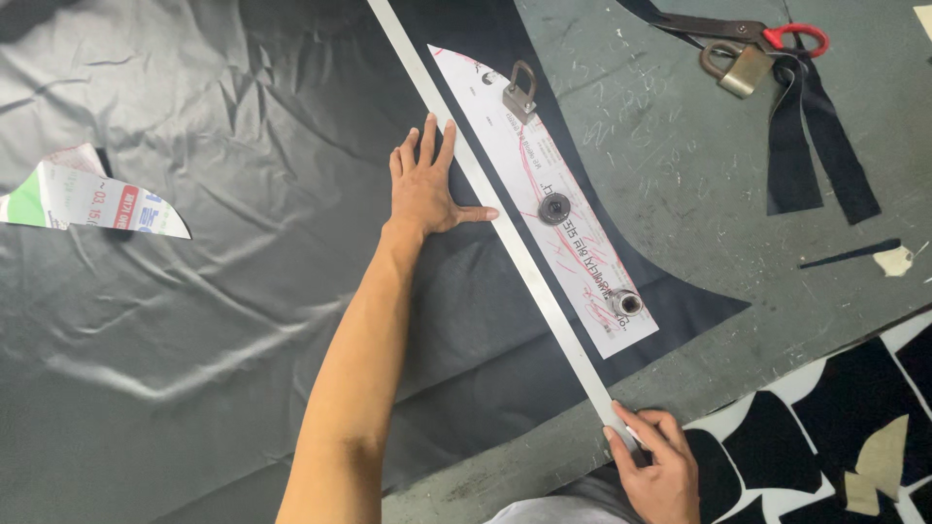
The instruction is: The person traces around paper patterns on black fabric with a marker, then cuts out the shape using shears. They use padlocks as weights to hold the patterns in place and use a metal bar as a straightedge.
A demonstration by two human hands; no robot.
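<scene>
Seen from above, looking down at a person's two bare hands at a grey work table. Nearest, at the bottom edge, the right hand pinches the near end of a long, flat, pale metal ruler between thumb and fingers. The ruler runs diagonally away up the picture, from that hand towards the top edge, lying on a large sheet of dark, shiny fabric that covers most of the left side. To the right of the hand lies a black and white patterned cloth.

Further out, the left hand rests flat on the fabric with fingers spread and palm down; its thumb tip touches the ruler's left edge about halfway along.

Just right of the ruler lies a long, curved paper pattern, white with red lines, on the dark fabric. Three small metal weights stand on it: a round one near its close end, a dark disc in the middle, and a block with a loop handle at the far end.

At far left a scrap of printed paper lies on the fabric. At the far right are scissors with red handles, a brass padlock and dark fabric strips.
</scene>
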